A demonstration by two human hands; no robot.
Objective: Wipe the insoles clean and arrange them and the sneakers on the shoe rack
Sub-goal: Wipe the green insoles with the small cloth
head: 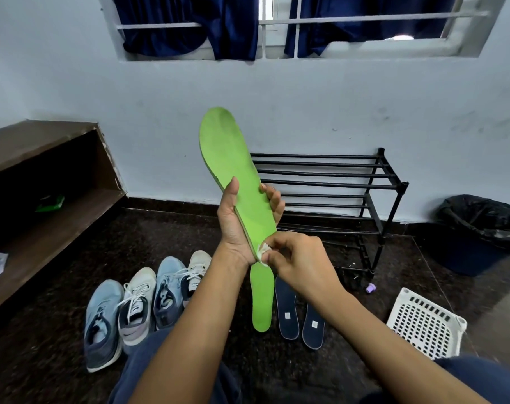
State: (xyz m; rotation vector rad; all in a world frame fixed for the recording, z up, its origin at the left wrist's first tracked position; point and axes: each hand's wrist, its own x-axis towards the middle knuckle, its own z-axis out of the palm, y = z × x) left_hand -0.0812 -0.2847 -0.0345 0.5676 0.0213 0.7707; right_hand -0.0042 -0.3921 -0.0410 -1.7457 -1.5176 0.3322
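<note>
**Desk:** Head view, go. Where's the insole?

**Op:** I've got the green insole [233, 170] up in mid-frame, off the floor. Its long axis runs from the toe at 11 o'clock down to the heel at 5 o'clock, with the top face towards me.

**Desk:** Who's holding it?

**Op:** The left hand [239, 228] grips it below the middle. The thumb is curled over the 9 o'clock edge and the fingers [272, 199] are wrapped round the 3 o'clock edge. The right hand [294, 258] sits right at the heel end, fingertips pinching a small white wipe [264, 252] against the insole.

**Desk:** So which way does the stroke go?

**Op:** My read is that nearly all the green surface lies towards 11 o'clock from that pinch. The wipe would travel up the long axis, heel to toe. The right hand is nearer the heel, and the left hand's thumb sits on the edge of that path. I'd say the left hand may need to shift its hold.

**Desk:** And the rest of the job?

**Op:** On the floor, a second green insole [261, 301] lies just below the hands at 6 o'clock. Two dark blue insoles [287, 307] are beside it at 5 o'clock. Four sneakers [137, 304] are lined up at 7 o'clock. The shoe rack [321, 173] stands against the wall at 3 o'clock, behind the hands. A white basket [425, 325] sits at 4 o'clock. I'd call this the early wiping stage, with the arranging not yet begun.
</note>
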